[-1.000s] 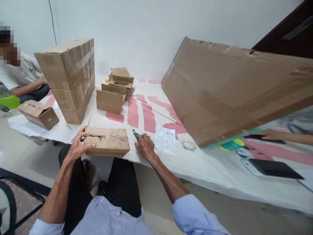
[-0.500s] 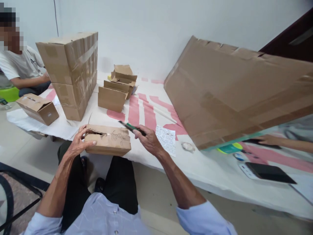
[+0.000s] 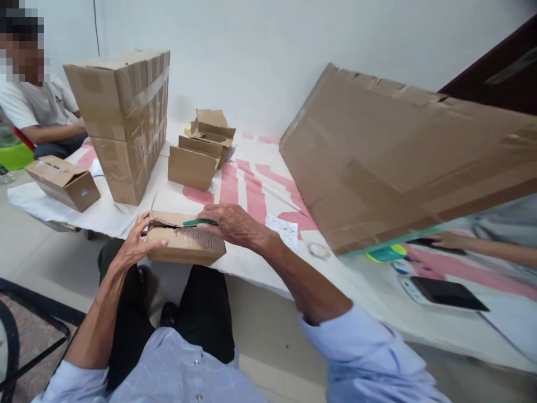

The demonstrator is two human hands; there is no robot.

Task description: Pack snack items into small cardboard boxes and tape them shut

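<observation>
A small cardboard box (image 3: 184, 249) lies at the table's front edge before me, its top seam torn and partly gaping at the left. My left hand (image 3: 140, 240) grips the box's left end, thumb on top and fingers along the far side. In my right hand (image 3: 229, 221) is a utility knife (image 3: 199, 222) with a green handle. Its tip is at the gap in the seam, though how deep it goes I cannot tell. My right fingers wrap over the handle, hiding its rear part.
Taped boxes (image 3: 121, 123) stand stacked at the left, near another box (image 3: 62, 182) and a seated person (image 3: 46, 112). Opened boxes (image 3: 201, 151) sit further back. A large cardboard panel (image 3: 403, 162) leans at the right, near a phone (image 3: 451, 292), a tape roll (image 3: 386, 253) and another person's arm (image 3: 482, 244).
My right hand has moved left and down over the box, bringing the knife from above its right end to the seam gap. My left hand keeps its hold.
</observation>
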